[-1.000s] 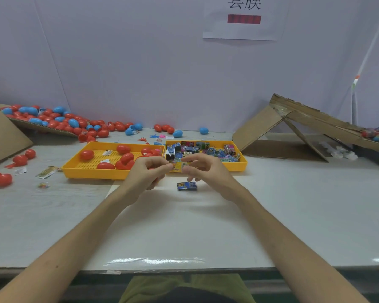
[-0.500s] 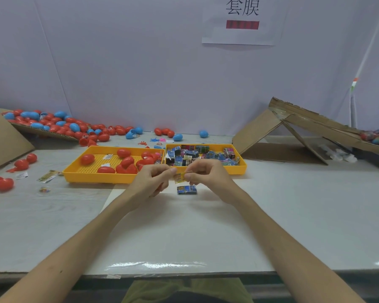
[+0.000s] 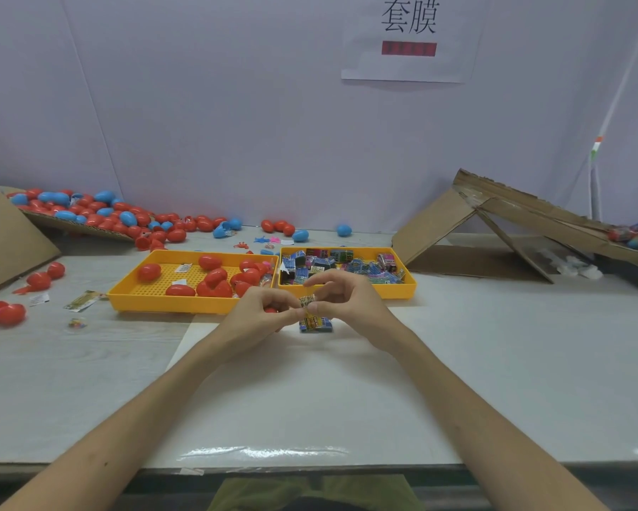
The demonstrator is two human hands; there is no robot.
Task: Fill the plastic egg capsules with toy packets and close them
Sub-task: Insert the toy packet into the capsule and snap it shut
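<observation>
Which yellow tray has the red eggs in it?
The left yellow tray, with the holey floor; the right yellow tray holds colourful toy packets instead.

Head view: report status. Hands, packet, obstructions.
Left hand and right hand both pinch the yellow packet. Packet not yet loaded. Blue packet lies just below the hands; nothing else in the way.

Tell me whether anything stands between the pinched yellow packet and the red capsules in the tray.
Both left hand and right hand pinch the small yellow printed packet just before the yellow plastic tray of red plastic egg capsules; only that tray's low front wall lies between.
</observation>
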